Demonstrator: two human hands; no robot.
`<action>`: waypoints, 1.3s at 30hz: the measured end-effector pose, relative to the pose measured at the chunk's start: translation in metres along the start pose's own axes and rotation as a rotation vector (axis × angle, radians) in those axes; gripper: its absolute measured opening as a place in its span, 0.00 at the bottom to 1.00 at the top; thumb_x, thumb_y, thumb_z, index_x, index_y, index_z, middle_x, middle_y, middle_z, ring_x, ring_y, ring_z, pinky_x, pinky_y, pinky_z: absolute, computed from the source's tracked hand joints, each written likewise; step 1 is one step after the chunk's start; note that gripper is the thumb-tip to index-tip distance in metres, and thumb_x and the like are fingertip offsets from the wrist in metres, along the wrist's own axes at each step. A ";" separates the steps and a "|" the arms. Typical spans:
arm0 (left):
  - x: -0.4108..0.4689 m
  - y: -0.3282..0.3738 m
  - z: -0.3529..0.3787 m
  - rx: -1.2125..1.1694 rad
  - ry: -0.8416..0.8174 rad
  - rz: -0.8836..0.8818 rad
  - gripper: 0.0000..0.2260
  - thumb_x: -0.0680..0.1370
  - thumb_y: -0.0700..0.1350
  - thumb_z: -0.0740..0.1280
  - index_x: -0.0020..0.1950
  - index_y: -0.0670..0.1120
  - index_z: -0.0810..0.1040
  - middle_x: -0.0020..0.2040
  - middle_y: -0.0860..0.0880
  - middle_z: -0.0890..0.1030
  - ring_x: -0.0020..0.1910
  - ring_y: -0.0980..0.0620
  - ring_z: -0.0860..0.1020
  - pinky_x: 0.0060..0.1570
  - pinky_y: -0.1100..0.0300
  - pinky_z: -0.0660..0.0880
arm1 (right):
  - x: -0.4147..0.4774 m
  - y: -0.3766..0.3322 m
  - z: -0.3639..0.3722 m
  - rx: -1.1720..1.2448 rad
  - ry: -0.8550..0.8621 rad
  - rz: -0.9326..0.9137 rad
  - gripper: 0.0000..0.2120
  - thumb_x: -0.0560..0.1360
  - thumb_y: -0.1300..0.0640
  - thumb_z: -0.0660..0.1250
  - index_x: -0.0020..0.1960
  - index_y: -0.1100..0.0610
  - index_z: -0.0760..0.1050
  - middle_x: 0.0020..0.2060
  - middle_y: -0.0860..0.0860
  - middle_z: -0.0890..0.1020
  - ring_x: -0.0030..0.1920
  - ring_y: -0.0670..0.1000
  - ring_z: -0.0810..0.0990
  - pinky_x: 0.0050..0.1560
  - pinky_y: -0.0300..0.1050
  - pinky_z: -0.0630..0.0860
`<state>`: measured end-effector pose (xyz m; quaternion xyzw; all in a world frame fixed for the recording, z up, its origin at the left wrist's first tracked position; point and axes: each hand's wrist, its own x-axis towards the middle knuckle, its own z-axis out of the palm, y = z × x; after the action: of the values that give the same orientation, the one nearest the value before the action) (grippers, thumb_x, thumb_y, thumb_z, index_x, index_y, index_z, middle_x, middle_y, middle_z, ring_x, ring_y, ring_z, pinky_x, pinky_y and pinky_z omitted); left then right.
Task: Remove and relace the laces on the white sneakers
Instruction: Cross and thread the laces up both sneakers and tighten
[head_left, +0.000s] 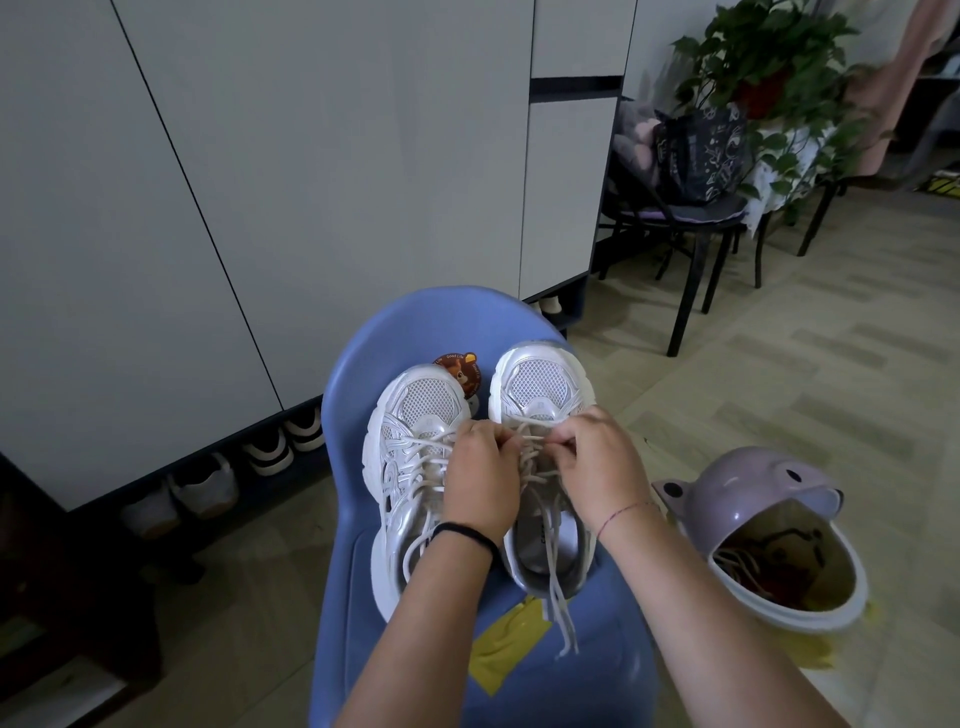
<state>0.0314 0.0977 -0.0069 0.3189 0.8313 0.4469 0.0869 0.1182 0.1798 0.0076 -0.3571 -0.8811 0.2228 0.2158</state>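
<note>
A: Where are we w/ the sneakers?

B: Both on the blue chair (363, 332), side by side, toes pointing away from us. Left sneaker (410, 447) sits next to a round cartoon sticker (462, 371); right sneaker (540, 410) is just beside it, nearly touching.

A: Hands?

B: Both over the right sneaker's upper eyelet area. Our left hand (480, 483) has its fingers curled and pressed together on the lace (524, 452), pinching it near the top rows. Our right hand (602, 467) does the same from the other side, thumb & fingertips closed on the same lace. Hands are close, almost knuckle to knuckle.

A: Lace ends?

B: Two loose ends (563, 618) trail back over the heel onto the seat, next to a strip of yellow tape (506, 654). Left sneaker's laces look crossed and in place, though our left wrist hides part of them.

A: Anything else nearby?

B: Lilac-lidded bin (769, 535) on the floor to the right, lid tipped open. Shoes tucked under the white cabinet (260, 208) at left.
</note>
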 end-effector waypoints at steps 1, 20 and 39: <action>0.000 0.000 0.000 -0.004 0.004 -0.005 0.07 0.81 0.43 0.63 0.50 0.40 0.78 0.52 0.48 0.72 0.45 0.53 0.71 0.45 0.66 0.63 | -0.001 0.002 -0.001 0.026 -0.003 0.004 0.06 0.78 0.60 0.65 0.47 0.60 0.81 0.49 0.52 0.75 0.44 0.51 0.75 0.44 0.38 0.70; 0.002 -0.001 0.002 -0.218 -0.046 -0.170 0.05 0.81 0.43 0.64 0.45 0.45 0.75 0.50 0.45 0.79 0.50 0.48 0.76 0.46 0.61 0.69 | 0.000 0.031 0.005 0.585 -0.061 0.350 0.07 0.79 0.59 0.63 0.43 0.56 0.78 0.41 0.55 0.82 0.44 0.56 0.80 0.50 0.49 0.76; 0.001 -0.005 -0.002 -0.122 -0.053 -0.124 0.06 0.82 0.42 0.59 0.52 0.42 0.75 0.49 0.47 0.80 0.49 0.48 0.77 0.46 0.60 0.70 | -0.003 0.038 -0.007 0.431 -0.077 0.135 0.08 0.76 0.60 0.66 0.39 0.56 0.74 0.35 0.50 0.79 0.37 0.48 0.74 0.35 0.34 0.68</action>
<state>0.0272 0.0953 -0.0093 0.2727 0.8180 0.4820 0.1556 0.1441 0.2039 -0.0087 -0.3521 -0.7948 0.4332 0.2381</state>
